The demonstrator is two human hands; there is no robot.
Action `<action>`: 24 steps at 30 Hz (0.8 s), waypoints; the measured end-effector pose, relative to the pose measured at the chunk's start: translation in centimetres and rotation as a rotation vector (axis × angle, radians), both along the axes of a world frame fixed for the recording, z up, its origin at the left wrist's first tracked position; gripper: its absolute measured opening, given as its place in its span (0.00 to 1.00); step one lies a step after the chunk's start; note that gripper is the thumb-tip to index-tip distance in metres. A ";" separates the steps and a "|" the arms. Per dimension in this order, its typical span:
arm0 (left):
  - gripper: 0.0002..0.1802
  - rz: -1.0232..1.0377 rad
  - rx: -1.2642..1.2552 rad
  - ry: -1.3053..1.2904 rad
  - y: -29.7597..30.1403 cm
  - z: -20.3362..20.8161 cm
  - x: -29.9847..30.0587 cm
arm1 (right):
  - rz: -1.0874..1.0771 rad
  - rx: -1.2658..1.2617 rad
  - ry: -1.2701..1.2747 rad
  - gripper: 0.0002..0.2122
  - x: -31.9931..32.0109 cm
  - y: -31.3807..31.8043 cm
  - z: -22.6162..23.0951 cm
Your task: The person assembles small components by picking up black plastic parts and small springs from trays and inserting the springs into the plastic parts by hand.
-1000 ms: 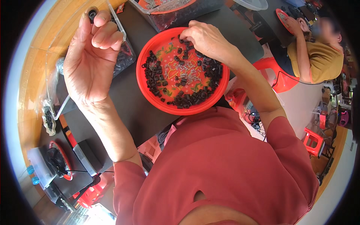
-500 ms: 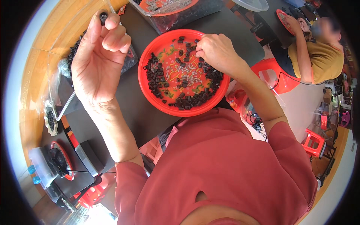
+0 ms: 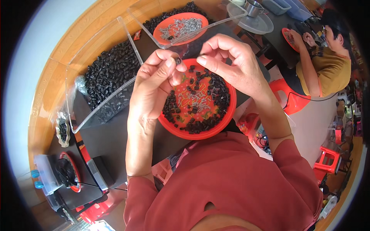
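Observation:
My left hand (image 3: 152, 86) is raised over the left rim of a round red tray (image 3: 230, 111). Its thumb and fingers pinch a small black cylindrical part (image 3: 178, 61) with a hole in its end. Opposite it, my right hand (image 3: 241, 69) hovers above the far right of the tray, thumb and forefinger drawn together. A tiny dark bit shows at those fingertips, too small to name. In the tray lie many black parts (image 3: 202, 125) around the edge, with small silvery metal pieces (image 3: 197, 101) in the middle.
Behind the tray, a clear bin (image 3: 133, 81) holds a heap of black parts (image 3: 111, 71). A red plate of silvery metal pieces (image 3: 181, 27) rests in another clear bin beyond. At far right a person in a mustard shirt (image 3: 331, 73) works over a red plate (image 3: 287, 38).
My left hand has come down and right, toward the right hand, still pinching the black part. The right hand has lifted off the tray. The view has shifted, showing more of the bins.

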State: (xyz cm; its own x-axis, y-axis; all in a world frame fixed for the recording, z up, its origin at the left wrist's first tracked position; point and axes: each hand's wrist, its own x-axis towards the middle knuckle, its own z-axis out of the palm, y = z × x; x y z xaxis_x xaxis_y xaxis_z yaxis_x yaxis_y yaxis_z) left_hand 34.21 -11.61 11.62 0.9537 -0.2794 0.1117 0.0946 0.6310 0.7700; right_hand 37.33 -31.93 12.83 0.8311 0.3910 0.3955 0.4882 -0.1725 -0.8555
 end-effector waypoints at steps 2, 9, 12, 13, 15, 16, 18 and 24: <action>0.06 0.041 0.102 -0.064 -0.5 0.1 -0.2 | 0.000 0.083 -0.142 0.07 -0.2 0.7 0.6; 0.06 0.172 0.211 -0.235 -1.9 -0.3 -0.6 | 0.042 0.113 -0.180 0.07 -1.3 1.2 0.6; 0.06 0.215 0.235 -0.292 -2.1 -0.3 -0.7 | 0.006 0.134 -0.256 0.06 -1.7 1.2 0.8; 0.06 0.222 0.231 -0.308 -2.2 -0.4 -0.8 | 0.009 0.205 -0.251 0.05 -1.9 1.3 0.8; 0.06 0.212 0.234 -0.319 -2.2 -0.3 -0.8 | -0.003 0.149 -0.218 0.05 -2.1 0.8 0.8; 0.06 0.199 0.237 -0.331 -2.3 -0.3 -0.8 | -0.018 0.093 -0.188 0.05 -2.2 0.6 0.8; 0.06 0.197 0.255 -0.350 -2.3 -0.4 -0.8 | -0.018 0.118 -0.197 0.04 -2.3 0.9 0.7; 0.06 0.205 0.358 -0.431 -2.4 -0.6 -0.9 | -0.045 0.070 -0.265 0.02 -2.8 0.5 1.1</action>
